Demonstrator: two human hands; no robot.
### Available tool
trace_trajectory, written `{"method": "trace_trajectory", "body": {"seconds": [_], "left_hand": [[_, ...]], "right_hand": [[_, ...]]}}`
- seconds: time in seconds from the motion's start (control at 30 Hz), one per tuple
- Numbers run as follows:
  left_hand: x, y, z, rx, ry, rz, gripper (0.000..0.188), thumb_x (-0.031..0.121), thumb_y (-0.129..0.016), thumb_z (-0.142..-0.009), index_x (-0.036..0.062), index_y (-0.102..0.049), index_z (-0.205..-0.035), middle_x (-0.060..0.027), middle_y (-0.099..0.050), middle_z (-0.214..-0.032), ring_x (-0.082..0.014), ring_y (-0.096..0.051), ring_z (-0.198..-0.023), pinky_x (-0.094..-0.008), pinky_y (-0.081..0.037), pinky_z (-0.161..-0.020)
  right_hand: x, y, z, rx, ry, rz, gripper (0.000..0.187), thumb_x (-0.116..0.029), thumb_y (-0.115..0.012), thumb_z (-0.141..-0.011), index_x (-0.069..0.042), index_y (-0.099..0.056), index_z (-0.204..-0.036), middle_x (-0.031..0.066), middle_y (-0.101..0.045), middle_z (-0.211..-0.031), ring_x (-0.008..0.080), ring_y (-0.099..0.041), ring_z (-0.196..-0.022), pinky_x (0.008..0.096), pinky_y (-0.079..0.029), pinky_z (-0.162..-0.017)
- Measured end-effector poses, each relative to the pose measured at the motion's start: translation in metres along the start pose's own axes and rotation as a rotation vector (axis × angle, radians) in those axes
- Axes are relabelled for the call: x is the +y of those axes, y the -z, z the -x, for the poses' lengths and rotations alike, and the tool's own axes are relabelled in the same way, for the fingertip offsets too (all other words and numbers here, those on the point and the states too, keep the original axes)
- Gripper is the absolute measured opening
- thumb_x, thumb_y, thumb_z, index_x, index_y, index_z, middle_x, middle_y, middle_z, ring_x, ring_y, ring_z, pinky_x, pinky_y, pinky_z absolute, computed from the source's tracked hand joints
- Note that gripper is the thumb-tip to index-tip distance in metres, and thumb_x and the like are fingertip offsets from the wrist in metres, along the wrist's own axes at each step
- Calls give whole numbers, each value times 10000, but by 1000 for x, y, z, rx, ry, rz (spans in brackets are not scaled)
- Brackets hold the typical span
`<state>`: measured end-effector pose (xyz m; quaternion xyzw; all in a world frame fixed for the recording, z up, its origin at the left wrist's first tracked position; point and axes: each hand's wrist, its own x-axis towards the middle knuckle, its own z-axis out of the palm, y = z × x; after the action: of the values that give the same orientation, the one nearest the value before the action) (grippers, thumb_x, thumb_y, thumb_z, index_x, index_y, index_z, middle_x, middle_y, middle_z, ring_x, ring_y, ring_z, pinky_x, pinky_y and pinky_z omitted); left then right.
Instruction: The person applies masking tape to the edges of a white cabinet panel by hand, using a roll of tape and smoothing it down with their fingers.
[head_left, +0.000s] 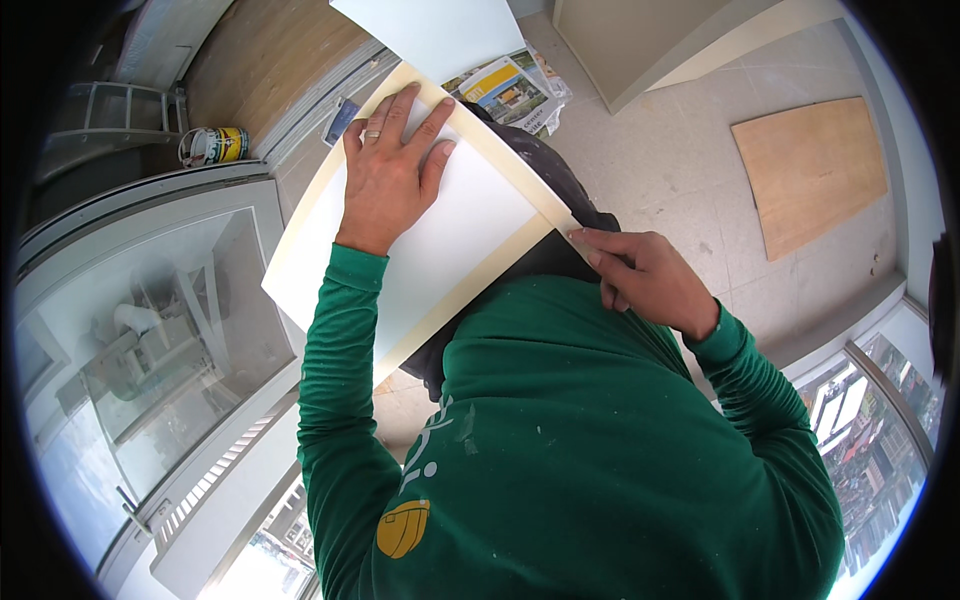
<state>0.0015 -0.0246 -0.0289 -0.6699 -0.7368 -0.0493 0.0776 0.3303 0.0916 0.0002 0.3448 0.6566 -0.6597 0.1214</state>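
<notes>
A white panel (455, 220) lies tilted across my lap, with cream masking tape (497, 262) bordering its edges. Flat on its upper part rests my left hand (388, 175), fingers spread and a ring on one of them. The fingertips press near the taped upper corner. At the panel's right corner, my right hand (655, 275) pinches the end of a tape strip between thumb and forefinger, its other fingers curled. How far that strip is stuck down I cannot tell. Dark trousers show below the panel.
Beyond the panel lie a white board (440, 35) and printed newspapers (510, 90). A thin wooden sheet (812, 175) is on the tiled floor at right. A paint bucket (217, 146) stands at left, near a glazed door (170, 330). A beige cabinet (650, 40) rises ahead.
</notes>
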Motion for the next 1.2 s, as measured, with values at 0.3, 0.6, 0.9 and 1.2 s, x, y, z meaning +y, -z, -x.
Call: {"method": "trace_trajectory", "body": {"seconds": [0.3,0.6,0.9,1.2], "left_hand": [[1,0,0,-4,15,1,490,371,-623,-1093,260,-605,-1571,-119,-519,-1647,-324,-523,-1467,-609,-329,-1202],[3,3,-2,0,5,23,474,347,-640,-1083,254,-631,-1548,-129,-521,-1640,-327,-524,-1462,-596,-337,-1191],[2,1,1,-13,2,-7,482,360,-635,-1085,266,-623,-1558,-137,-507,-1649,-337,-506,-1478,-592,-333,-1197],[10,5,1,-42,19,-10,528,436,-619,-1087,257,-594,-1584,-157,-454,-1684,-352,-461,-1519,-622,-316,-1203]], "right_hand": [[-15,5,19,57,48,-27,392,-159,-578,-1090,-87,-704,-1454,70,-658,-637,130,-646,-577,302,-549,-628],[2,-1,6,26,49,3,376,-152,-565,-1128,-81,-682,-1477,54,-665,-721,101,-646,-605,278,-544,-597],[6,-4,1,70,53,29,388,-156,-583,-1090,-105,-704,-1455,89,-667,-638,147,-669,-576,324,-566,-644],[5,-3,4,48,54,29,382,-177,-572,-1118,-106,-689,-1475,68,-654,-672,123,-641,-582,303,-546,-615]]}}
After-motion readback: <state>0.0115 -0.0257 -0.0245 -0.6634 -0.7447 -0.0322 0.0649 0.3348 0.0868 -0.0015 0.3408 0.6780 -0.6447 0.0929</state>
